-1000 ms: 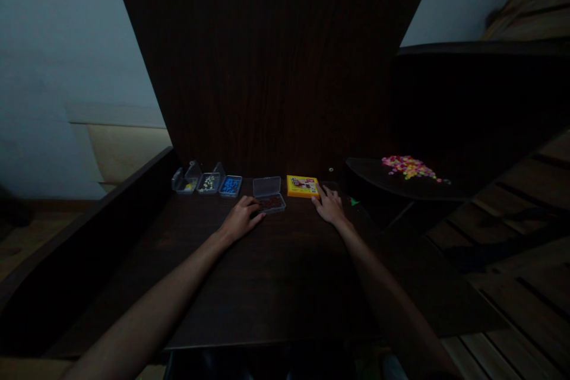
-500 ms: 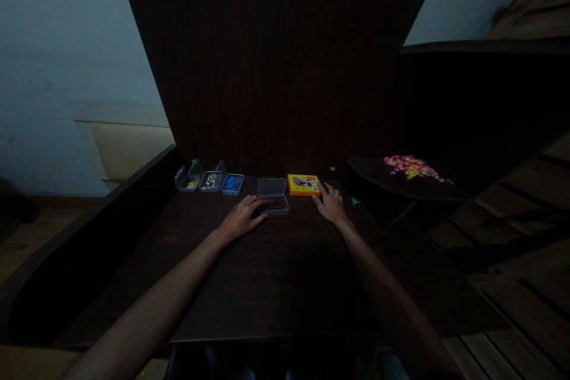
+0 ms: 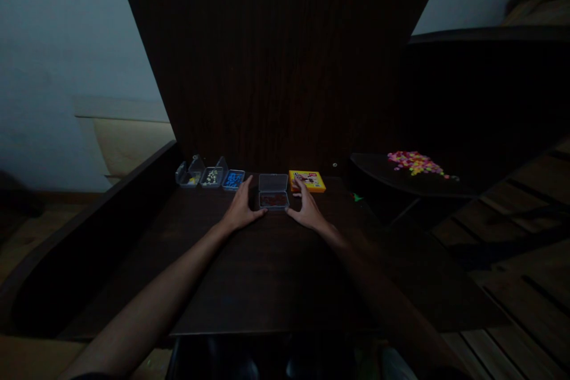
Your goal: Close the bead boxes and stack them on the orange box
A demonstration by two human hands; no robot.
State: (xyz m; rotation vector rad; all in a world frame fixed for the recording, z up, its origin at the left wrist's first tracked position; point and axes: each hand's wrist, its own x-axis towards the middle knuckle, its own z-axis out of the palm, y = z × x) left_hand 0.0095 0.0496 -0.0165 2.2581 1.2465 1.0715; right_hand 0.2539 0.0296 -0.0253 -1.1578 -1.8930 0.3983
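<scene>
Hands flank a small clear box (image 3: pixel 273 200) that sits toward the far middle of the dark table (image 3: pixel 267 273). The left hand (image 3: pixel 243 211) lies low on the table at the box's left side, fingers long and close together, tips at or against its wall. The right hand (image 3: pixel 307 212) mirrors it on the right side, fingers likewise extended rather than curled. The light is too dim to say for sure whether either hand presses the plastic or only rests beside it, and neither hand pinches or lifts anything.

The box's hinged lid (image 3: pixel 273 182) stands open, tipped back toward the far side; a shallow layer of dark red beads (image 3: pixel 272 201) fills the tray. The box looks thin-walled, stiff and very light, smooth enough to skid on the wood under a sideways nudge. With the lid up, any tilt would likely spill the loose beads, so it is best held level. The short left and right walls of the tray seem the sound places to grip; the lid would flex at its hinge.

Just beyond the right hand, to the far right of the box, lies a flat yellow box (image 3: pixel 308 180). To the far left, three small boxes (image 3: pixel 209 178) stand open in a row, the nearest holding blue pieces. Well apart on the right, bright beads (image 3: pixel 414 162) are heaped on a side shelf (image 3: pixel 383 181).
</scene>
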